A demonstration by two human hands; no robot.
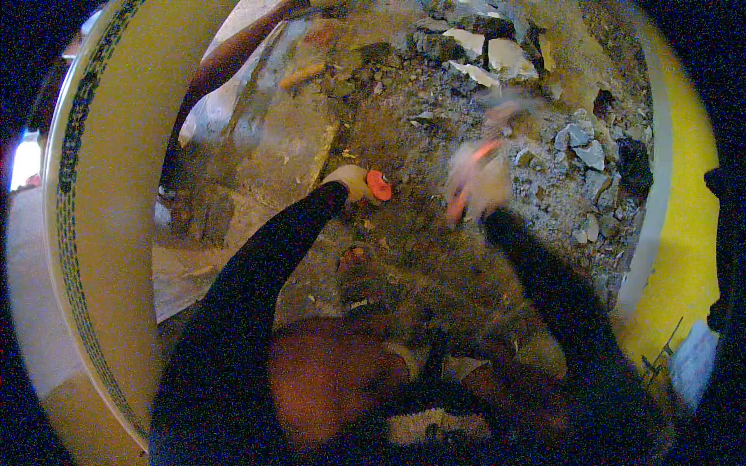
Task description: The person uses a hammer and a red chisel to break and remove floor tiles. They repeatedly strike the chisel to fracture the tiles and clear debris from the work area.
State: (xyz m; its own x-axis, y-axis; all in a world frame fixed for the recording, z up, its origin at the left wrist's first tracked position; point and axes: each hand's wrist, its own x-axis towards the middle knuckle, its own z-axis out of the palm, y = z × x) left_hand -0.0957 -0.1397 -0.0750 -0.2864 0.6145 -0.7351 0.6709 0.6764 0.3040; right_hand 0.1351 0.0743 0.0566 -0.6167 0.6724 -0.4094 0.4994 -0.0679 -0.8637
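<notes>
My left hand (348, 182), in what looks like a pale glove, is closed around a hand tool with a round orange guard (379, 185). This tool is seen nearly end-on, with a small grey spot in the orange; its shaft and tip are hidden. To the right, my right hand (481, 180) is strongly blurred. It is closed on an orange handle (459, 205) that shows on both sides of the hand. A blurred greyish shape beyond the fingers may be that tool's head. Broken, earthy ground (402, 244) lies beneath both hands.
Rubble chunks (590, 152) lie right of my hands. Farther off are white-faced broken pieces (510, 58). A yellowish elongated piece (302, 76) lies upper left. Another person's arm (247, 49) reaches in there. A cream surface (119, 233) borders the left, a yellow wall (679, 233) the right.
</notes>
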